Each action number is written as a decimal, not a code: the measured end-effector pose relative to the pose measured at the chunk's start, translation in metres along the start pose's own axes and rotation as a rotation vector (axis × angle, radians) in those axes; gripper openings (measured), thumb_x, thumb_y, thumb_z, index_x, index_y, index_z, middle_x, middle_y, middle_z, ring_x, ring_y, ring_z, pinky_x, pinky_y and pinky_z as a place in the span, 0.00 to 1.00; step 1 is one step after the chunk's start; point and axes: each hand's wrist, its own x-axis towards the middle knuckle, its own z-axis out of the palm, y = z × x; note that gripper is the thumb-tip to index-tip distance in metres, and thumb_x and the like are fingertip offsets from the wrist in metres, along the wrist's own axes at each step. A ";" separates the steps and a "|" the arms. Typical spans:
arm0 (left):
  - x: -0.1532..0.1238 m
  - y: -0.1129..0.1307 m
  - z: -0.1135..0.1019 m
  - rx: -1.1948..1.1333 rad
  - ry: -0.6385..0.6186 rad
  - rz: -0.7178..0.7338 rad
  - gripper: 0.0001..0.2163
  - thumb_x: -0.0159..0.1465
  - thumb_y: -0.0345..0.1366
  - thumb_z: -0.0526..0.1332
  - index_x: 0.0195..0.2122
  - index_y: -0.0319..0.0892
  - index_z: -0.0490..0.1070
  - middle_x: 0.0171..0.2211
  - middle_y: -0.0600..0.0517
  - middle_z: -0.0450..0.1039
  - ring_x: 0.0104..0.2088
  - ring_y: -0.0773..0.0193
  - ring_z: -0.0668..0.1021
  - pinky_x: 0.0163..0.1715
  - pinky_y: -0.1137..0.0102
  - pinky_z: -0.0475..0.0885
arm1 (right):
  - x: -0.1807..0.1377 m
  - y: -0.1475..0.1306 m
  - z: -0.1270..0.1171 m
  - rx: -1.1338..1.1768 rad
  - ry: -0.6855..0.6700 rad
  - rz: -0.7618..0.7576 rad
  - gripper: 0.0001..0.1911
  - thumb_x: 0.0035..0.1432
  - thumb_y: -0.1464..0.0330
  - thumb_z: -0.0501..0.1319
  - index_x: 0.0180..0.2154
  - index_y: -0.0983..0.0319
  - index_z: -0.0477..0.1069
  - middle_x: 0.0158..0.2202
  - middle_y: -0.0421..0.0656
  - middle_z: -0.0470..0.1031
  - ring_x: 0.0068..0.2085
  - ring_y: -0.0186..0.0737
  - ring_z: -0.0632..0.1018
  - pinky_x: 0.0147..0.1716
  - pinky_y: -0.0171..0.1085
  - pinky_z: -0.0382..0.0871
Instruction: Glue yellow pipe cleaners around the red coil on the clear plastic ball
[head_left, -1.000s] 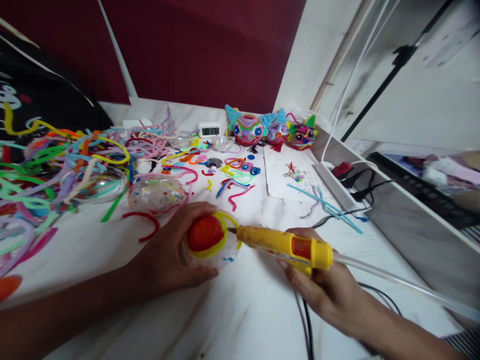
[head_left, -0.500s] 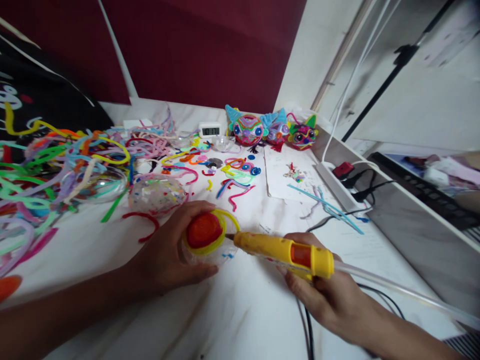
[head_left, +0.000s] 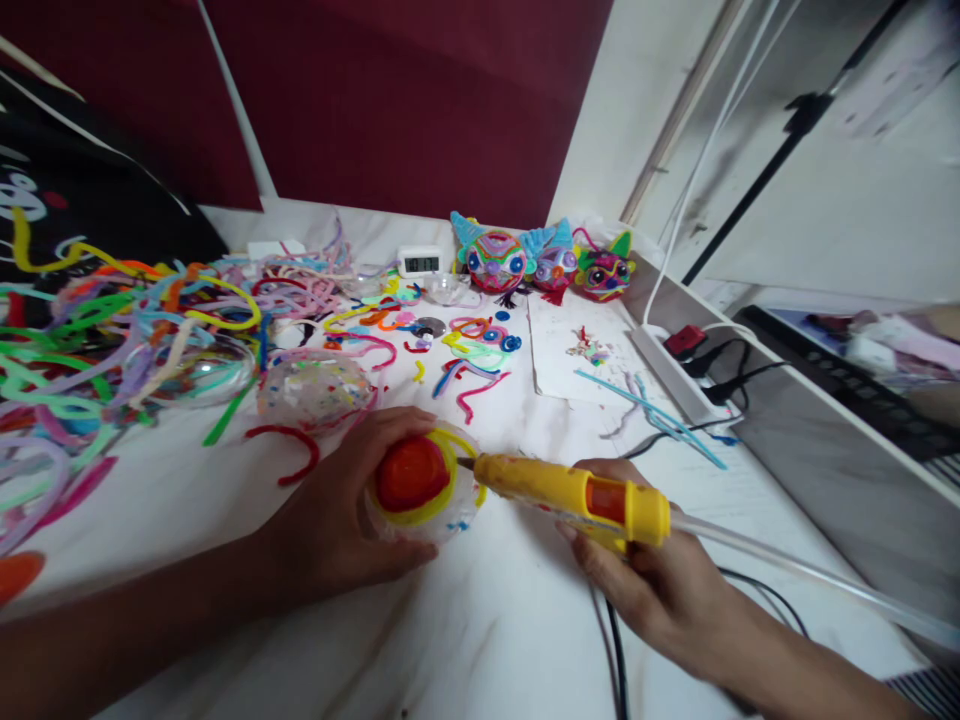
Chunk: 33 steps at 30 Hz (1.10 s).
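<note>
My left hand (head_left: 341,520) grips a clear plastic ball (head_left: 424,485) that carries a red coil ringed by a yellow pipe cleaner. It rests low over the white table (head_left: 480,620). In my right hand (head_left: 649,580) is a yellow glue gun (head_left: 574,492) with a clear glue stick (head_left: 810,575) trailing from its back. The gun's nozzle touches the ball's right side at the yellow ring.
A heap of coloured pipe cleaners (head_left: 112,330) covers the left of the table. Another clear ball (head_left: 315,388) lies behind my left hand. Three finished pipe-cleaner faces (head_left: 551,262), a small clock (head_left: 421,262), a paper sheet (head_left: 577,350) and a power strip (head_left: 675,375) are at the back right.
The ball turned slightly in my left hand. The glue gun's tip dipped lower against the ball half a second ago and is now back up at the yellow ring.
</note>
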 end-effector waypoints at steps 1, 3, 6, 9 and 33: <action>0.000 0.000 0.000 -0.005 0.001 0.008 0.45 0.63 0.51 0.82 0.77 0.62 0.62 0.75 0.46 0.72 0.74 0.34 0.77 0.76 0.42 0.76 | 0.000 0.000 0.000 -0.001 0.003 -0.001 0.11 0.77 0.72 0.61 0.54 0.49 0.71 0.51 0.42 0.83 0.41 0.44 0.86 0.39 0.39 0.82; 0.000 0.001 0.001 -0.022 0.000 0.021 0.44 0.64 0.51 0.81 0.77 0.63 0.62 0.76 0.46 0.72 0.75 0.35 0.76 0.77 0.42 0.75 | 0.001 0.000 0.000 -0.004 0.003 0.006 0.11 0.77 0.71 0.61 0.54 0.49 0.70 0.51 0.42 0.83 0.41 0.44 0.86 0.39 0.39 0.83; -0.001 0.003 0.002 -0.031 -0.005 0.021 0.42 0.66 0.52 0.80 0.77 0.62 0.63 0.76 0.46 0.71 0.76 0.35 0.75 0.77 0.41 0.73 | 0.003 -0.001 -0.001 0.003 -0.007 0.007 0.10 0.78 0.71 0.60 0.54 0.49 0.69 0.49 0.41 0.83 0.40 0.43 0.86 0.37 0.38 0.82; -0.001 0.003 0.003 -0.022 0.000 0.024 0.42 0.65 0.50 0.81 0.77 0.60 0.63 0.75 0.45 0.72 0.75 0.35 0.76 0.76 0.40 0.75 | 0.005 -0.003 -0.001 -0.008 0.001 -0.016 0.10 0.78 0.71 0.59 0.54 0.49 0.68 0.50 0.41 0.83 0.38 0.42 0.86 0.36 0.39 0.82; -0.002 0.008 0.006 0.008 -0.026 0.128 0.44 0.65 0.42 0.80 0.78 0.58 0.62 0.76 0.45 0.71 0.74 0.42 0.78 0.75 0.49 0.78 | 0.002 -0.002 0.006 -0.059 0.056 -0.038 0.13 0.76 0.73 0.62 0.54 0.50 0.70 0.52 0.43 0.83 0.44 0.45 0.87 0.43 0.38 0.84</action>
